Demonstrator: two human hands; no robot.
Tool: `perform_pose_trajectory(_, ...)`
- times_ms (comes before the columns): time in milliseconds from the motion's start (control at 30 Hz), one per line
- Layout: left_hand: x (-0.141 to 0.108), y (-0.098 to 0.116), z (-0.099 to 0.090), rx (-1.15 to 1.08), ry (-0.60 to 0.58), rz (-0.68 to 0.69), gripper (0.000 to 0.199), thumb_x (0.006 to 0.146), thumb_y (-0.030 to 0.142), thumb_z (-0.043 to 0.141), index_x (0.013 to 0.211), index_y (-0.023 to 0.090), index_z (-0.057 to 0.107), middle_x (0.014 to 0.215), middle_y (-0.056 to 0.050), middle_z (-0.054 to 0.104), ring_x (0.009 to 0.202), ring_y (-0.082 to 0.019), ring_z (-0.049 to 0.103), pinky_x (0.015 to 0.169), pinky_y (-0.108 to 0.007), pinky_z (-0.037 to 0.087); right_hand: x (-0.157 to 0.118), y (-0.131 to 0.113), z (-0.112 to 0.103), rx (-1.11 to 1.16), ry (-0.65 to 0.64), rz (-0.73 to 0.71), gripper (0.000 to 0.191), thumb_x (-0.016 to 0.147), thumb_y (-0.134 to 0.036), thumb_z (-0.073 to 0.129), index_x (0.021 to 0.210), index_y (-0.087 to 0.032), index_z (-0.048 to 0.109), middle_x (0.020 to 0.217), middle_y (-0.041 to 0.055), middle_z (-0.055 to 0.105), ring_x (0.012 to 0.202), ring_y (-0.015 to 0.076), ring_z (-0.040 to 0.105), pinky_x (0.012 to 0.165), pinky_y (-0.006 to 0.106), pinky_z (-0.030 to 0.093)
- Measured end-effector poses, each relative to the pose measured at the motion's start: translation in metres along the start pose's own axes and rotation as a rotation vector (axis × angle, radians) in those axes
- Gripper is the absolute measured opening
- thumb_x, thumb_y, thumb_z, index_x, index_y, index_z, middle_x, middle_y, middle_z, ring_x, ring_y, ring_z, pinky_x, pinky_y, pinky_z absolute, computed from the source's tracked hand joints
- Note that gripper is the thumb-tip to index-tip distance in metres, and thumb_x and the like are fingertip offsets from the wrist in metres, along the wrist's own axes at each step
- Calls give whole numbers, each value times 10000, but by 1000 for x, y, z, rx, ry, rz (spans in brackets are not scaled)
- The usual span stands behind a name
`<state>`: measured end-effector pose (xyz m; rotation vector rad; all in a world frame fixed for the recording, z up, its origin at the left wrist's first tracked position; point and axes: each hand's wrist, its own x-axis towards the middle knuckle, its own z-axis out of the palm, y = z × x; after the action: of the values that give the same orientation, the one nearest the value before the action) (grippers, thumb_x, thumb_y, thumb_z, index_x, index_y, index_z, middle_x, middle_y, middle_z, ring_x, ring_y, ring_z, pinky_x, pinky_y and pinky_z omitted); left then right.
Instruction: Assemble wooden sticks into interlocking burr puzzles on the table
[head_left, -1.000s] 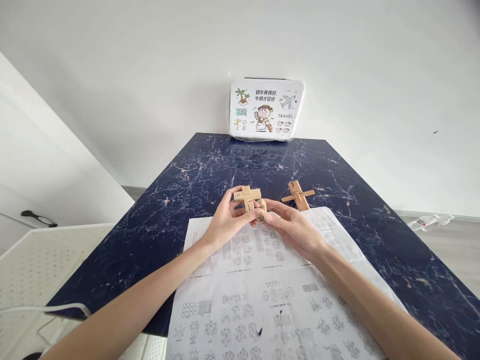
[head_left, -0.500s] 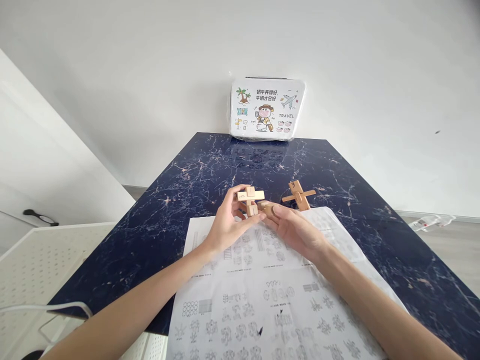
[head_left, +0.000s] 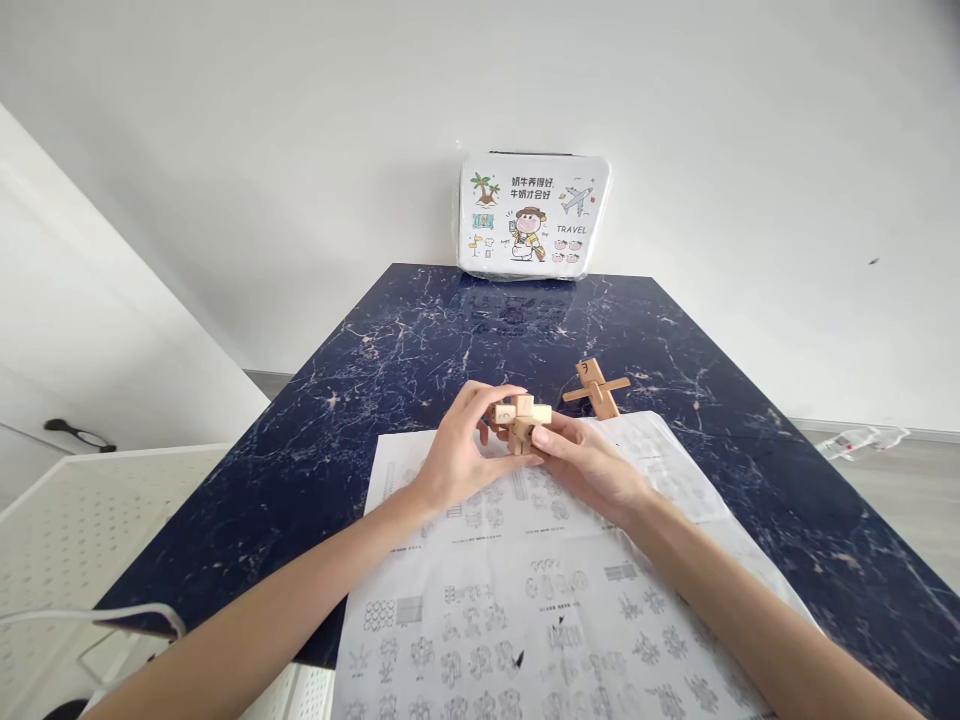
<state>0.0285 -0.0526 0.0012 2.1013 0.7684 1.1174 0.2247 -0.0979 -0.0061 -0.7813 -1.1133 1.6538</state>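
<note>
Interlocked wooden blocks (head_left: pixel 523 408) form a small cluster held between both hands, over the far edge of a printed paper sheet (head_left: pixel 480 560). My left hand (head_left: pixel 463 445) grips the cluster from the left, fingers curled over its top and thumb beneath. From the right, my right hand (head_left: pixel 589 458) pinches a block at the cluster's right side, its thumb on the front. Fingers hide part of the blocks. Just beyond the sheet, a separate wooden cross-shaped piece (head_left: pixel 596 388) lies on the dark table.
The blue marbled table (head_left: pixel 420 330) runs to the wall. A white case with cartoon prints (head_left: pixel 529 220) stands at its far edge. A white perforated surface (head_left: pixel 67 510) with a cable (head_left: pixel 112 612) is at the left. Plastic packaging (head_left: pixel 862 442) lies on the floor at right.
My right hand's block has come up against the cluster in my left hand. The cluster has turned and shifted slightly right, and my left fingers now reach over its top.
</note>
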Motion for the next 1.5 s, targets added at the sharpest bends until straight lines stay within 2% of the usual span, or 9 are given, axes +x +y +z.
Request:
perform_pose_trajectory(167, 1, 2, 0, -2, -9, -18, 598, 793, 420, 927, 1300, 302, 632, 1280, -82, 665, 984, -228, 653, 713, -312, 521, -1, 2, 0, -41, 37, 0, 446, 881, -547, 831, 1225, -272, 755, 1228, 114, 760, 1186, 326, 694, 1068, 506, 508)
perform_pose_trajectory(400, 1, 3, -3, -170, -15, -168, 680, 754, 441, 950, 1332, 289, 628, 1201, -73, 736, 1017, -254, 709, 810, -352, 568, -2, 3, 7, -326, 168, -146, 425, 1023, -649, 579, 1254, -301, 659, 1135, 93, 770, 1033, 282, 733, 917, 449, 554)
perform_pose_trajectory(600, 2, 2, -3, -254, -73, -192, 663, 731, 383, 969, 1296, 271, 640, 1236, -81, 716, 1033, -242, 696, 841, -345, 561, -3, 1, 7, -761, 365, -308, 428, 1024, -668, 544, 936, -261, 647, 846, 56, 702, 721, 219, 632, 700, 372, 481)
perform_pose_trajectory(733, 2, 4, -4, -245, -83, -177, 689, 713, 374, 981, 1307, 286, 643, 1248, -76, 702, 986, -231, 691, 840, -358, 564, -4, -3, 6, -679, 284, -200, 565, 1035, -714, 461, 711, -254, 520, 658, 14, 548, 619, 191, 533, 630, 354, 430)
perform_pose_trajectory(900, 2, 6, -4, -238, -107, -192, 663, 739, 381, 961, 1312, 300, 637, 1268, -79, 688, 992, -237, 683, 757, -320, 551, -1, 2, 2, -455, 216, -106, 578, 991, -754, 517, 716, -246, 545, 652, 2, 526, 596, 182, 515, 586, 340, 434)
perform_pose_trajectory(1067, 0, 2, 0, -267, -108, -280, 795, 764, 371, 938, 1447, 343, 533, 1362, -93, 601, 942, -196, 673, 685, -284, 537, 3, 4, 2, -403, 270, -53, 610, 926, -803, 571, 678, -246, 541, 650, 11, 546, 579, 183, 512, 579, 342, 420)
perform_pose_trajectory(1267, -1, -6, 1, -224, -118, -369, 844, 786, 360, 891, 1487, 316, 423, 1412, -105, 511, 837, -118, 613, 678, -280, 544, -7, -19, 1, -794, 403, -7, 653, 986, -784, 467, 614, -248, 503, 552, 16, 556, 533, 179, 503, 577, 343, 377)
perform_pose_trajectory(1400, -1, -4, -4, -201, -172, -369, 757, 820, 347, 846, 1456, 292, 440, 1383, -101, 523, 821, -113, 621, 662, -279, 541, -38, -36, -9, -1129, 518, -14, 652, 1006, -739, 441, 572, -253, 456, 506, 19, 537, 488, 178, 471, 536, 337, 309)
perform_pose_trajectory(1500, -1, -5, -6, -182, -219, -346, 689, 835, 337, 828, 1424, 274, 477, 1349, -97, 548, 801, -113, 627, 671, -287, 551, -66, -38, -25, -1182, 650, 61, 666, 1001, -760, 408, 586, -247, 502, 539, 27, 590, 483, 177, 496, 539, 329, 338)
